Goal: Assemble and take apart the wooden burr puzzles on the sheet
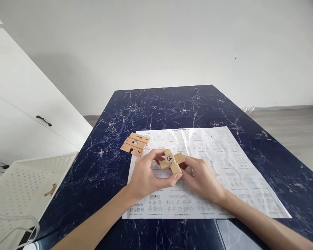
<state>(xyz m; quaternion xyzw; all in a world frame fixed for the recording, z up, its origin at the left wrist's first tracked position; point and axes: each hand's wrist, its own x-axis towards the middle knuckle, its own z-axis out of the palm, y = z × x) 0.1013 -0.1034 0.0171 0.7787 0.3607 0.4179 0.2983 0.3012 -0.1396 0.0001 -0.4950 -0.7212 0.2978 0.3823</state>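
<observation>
Both hands hold a small wooden burr puzzle [171, 160] made of interlocking blocks, with a dark handwritten mark on its upper block. My left hand [147, 173] grips it from the left, thumb along the near lower block and fingers behind. From the right, my right hand [201, 176] pinches it at the right block; some fingertips are hidden behind the wood. Beneath the hands lies a large printed paper sheet [224, 163] with rows of small diagrams. Left of the hands are flat wooden pieces [135, 143] with cut-out slots and handwritten numbers, partly over the sheet's edge.
The dark blue marbled table [156, 107] stands before a white wall. A flat glassy device [237, 236] lies at the near edge, beside my right forearm. At the left is a white perforated basket [23, 184] with a wooden piece [50, 190] in it, near a white cabinet [23, 93].
</observation>
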